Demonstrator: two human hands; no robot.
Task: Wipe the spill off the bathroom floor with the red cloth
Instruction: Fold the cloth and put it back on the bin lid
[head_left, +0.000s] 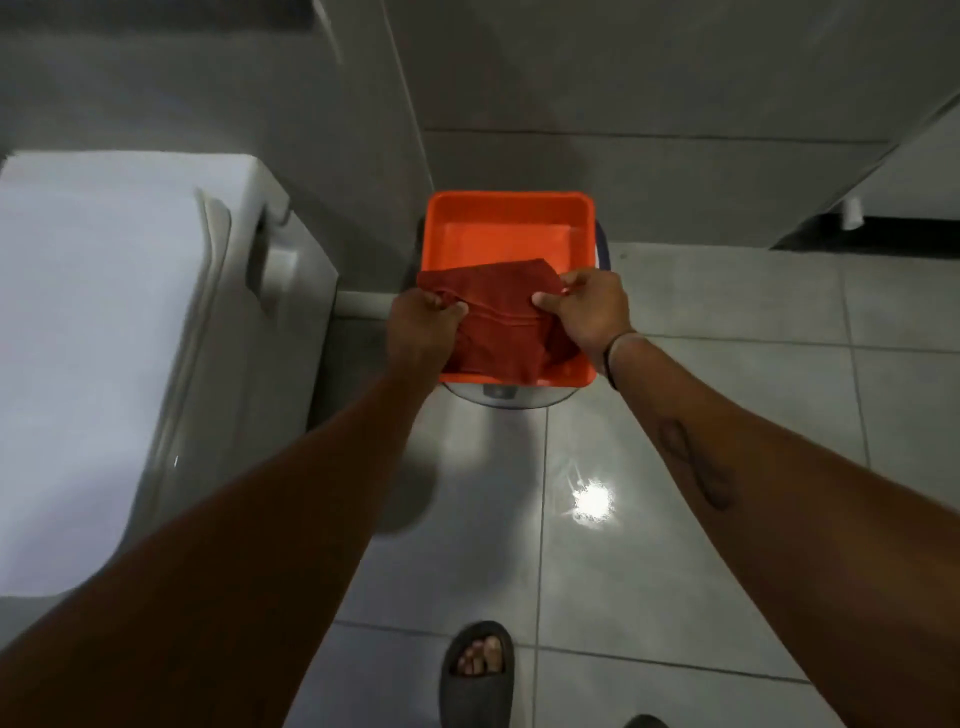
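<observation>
Red cloth (498, 317) — gripped between left hand (423, 325) and right hand (587, 312), over orange tray (511, 218); wet floor patch (587, 501) lies below, nearer the body.

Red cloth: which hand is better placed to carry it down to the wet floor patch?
Right, probably: the right hand pinches the red cloth on the wet patch's side; the left hand grips opposite.

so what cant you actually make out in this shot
All in the head view:
- Container under the orange tub: covered by the tub, only a clear rim shows.
- Near part of the red cloth: covered by the left hand and right hand.
- Spill: only glare on the floor, extent unclear.
- Toilet: cut by the left edge.
</observation>
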